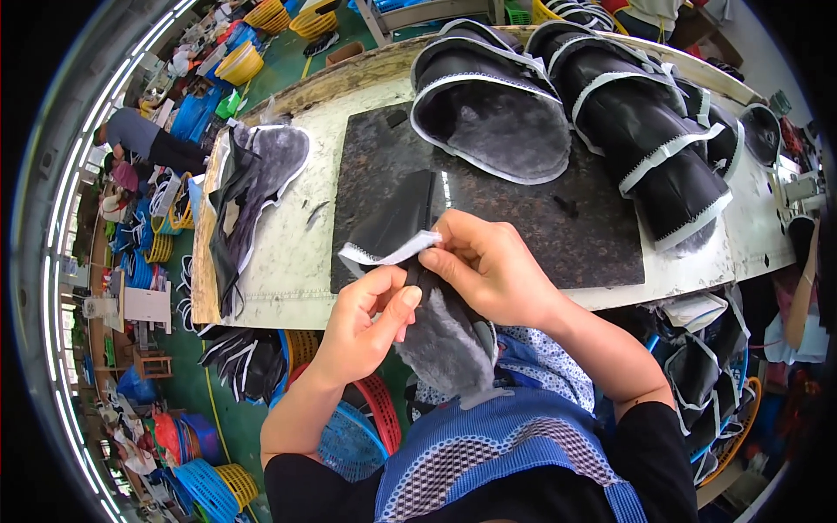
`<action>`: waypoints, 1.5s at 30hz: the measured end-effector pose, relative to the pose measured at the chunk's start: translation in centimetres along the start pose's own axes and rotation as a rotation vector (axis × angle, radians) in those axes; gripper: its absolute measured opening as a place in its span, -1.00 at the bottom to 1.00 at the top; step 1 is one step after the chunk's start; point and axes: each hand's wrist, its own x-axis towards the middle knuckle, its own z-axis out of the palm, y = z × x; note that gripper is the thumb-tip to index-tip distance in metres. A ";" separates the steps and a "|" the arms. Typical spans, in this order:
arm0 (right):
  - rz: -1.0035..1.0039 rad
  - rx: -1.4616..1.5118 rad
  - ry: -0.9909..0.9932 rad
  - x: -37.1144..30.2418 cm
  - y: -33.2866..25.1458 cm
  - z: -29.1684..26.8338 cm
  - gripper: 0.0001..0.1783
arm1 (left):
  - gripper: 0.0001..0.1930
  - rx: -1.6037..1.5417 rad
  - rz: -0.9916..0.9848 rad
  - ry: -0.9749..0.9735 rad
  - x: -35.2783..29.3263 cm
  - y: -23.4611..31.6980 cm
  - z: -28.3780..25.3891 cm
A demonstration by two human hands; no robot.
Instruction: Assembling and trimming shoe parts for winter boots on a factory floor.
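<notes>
Here, holds a black piece (392, 209) in both hands, by the near edge of the white table (296, 253). Has the left hand (366, 327) closed, with thumb and fingers pinching the dark part below the white trim (391, 254). Has the right hand (493, 270) closed too, pinching next to the right end of that trim. Lays the black top part over the dark stone slab (602, 235), and lets the fuzzy gray part (445, 357) hang past the table edge, near the blue apron (462, 479). Leaves a wide stretch of stone to the right of the right hand (with a little dark scrap on it). Gives less room at the far side, with a big fuzzy-lined piece (501, 131) across the slab there, and a row of black pieces (610, 118) along the right. Shows a strip of white tabletop at the left, between the slab and a flat gray-and-black piece (283, 152). Has a blue basket (349, 449) down below, near the left forearm.
</notes>
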 end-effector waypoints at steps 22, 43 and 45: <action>-0.256 -0.222 0.098 -3.5 1.7 2.9 -0.88 | -0.87 -0.208 0.087 0.050 -2.0 -4.2 0.6; 0.022 0.097 -0.131 0.9 2.4 0.8 -0.54 | -0.34 -0.292 0.222 0.201 -2.9 -10.5 0.6; 0.069 0.063 -0.121 0.8 1.5 0.8 -0.53 | -0.35 -0.293 0.250 0.177 -3.4 -10.2 1.0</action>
